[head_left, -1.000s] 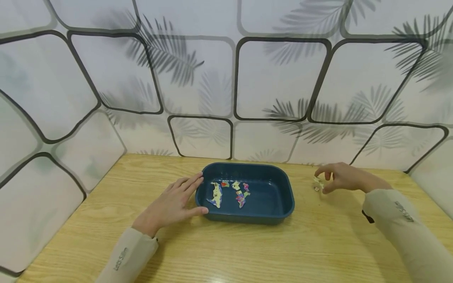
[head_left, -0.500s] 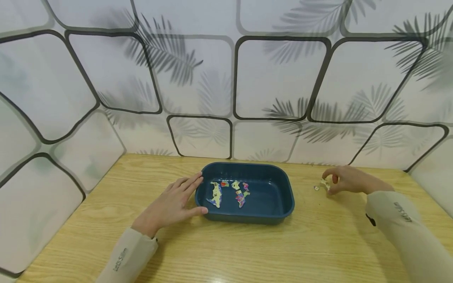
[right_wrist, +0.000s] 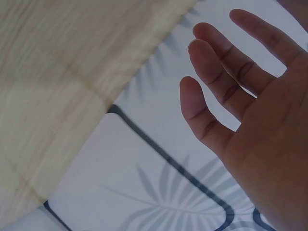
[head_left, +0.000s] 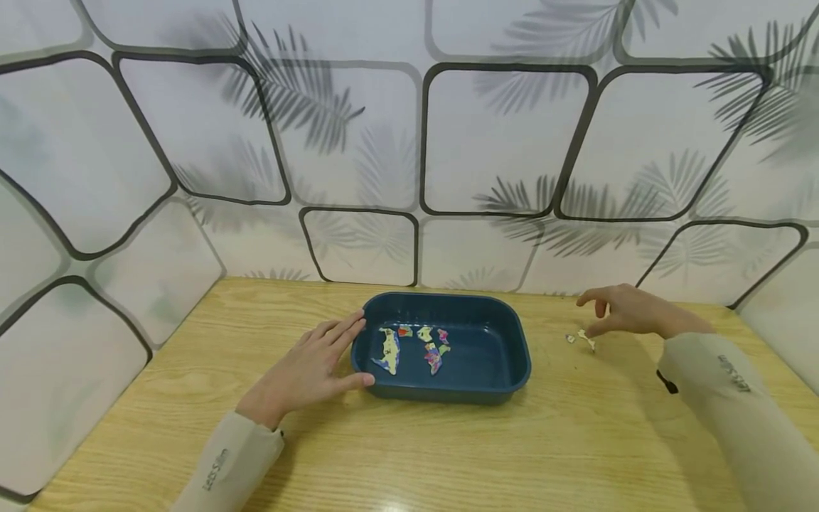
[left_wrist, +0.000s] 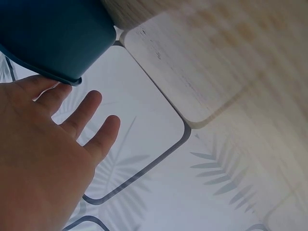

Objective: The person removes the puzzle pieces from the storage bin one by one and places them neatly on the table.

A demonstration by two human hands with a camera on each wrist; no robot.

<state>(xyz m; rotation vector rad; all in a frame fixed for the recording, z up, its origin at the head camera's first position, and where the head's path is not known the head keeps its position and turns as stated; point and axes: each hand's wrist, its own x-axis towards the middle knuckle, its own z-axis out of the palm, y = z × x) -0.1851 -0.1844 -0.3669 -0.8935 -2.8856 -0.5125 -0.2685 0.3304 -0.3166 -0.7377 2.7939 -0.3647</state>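
Note:
My left hand [head_left: 308, 370] lies against the left side of a dark blue rectangular tray [head_left: 521, 355], fingers straight and touching its rim. In the left wrist view, fingertips meet the rim of the tray [left_wrist: 72, 53]. Flat, irregular pieces in cream, red, pink and purple lie inside, among them a large cream-and-blue piece [head_left: 389, 351] and a purple-pink piece [head_left: 433, 358]. To the tray's right, my right hand [head_left: 630, 311] hovers with thumb and fingers apart. Just under its thumb, a cream piece [head_left: 586, 340] lies on the table beside a smaller piece [head_left: 570, 338].
The wooden table [head_left: 448, 455] runs back to a wall [head_left: 505, 142] patterned with dark outlined blocks and grey fern leaves. A side wall [head_left: 70, 213] closes off the left. The tray stands near the back of the table.
My right hand pulled a cream piece a little rightward, apart from the smaller one, then released it. Its fingers have spread and lifted slightly. The left hand stays on the tray.

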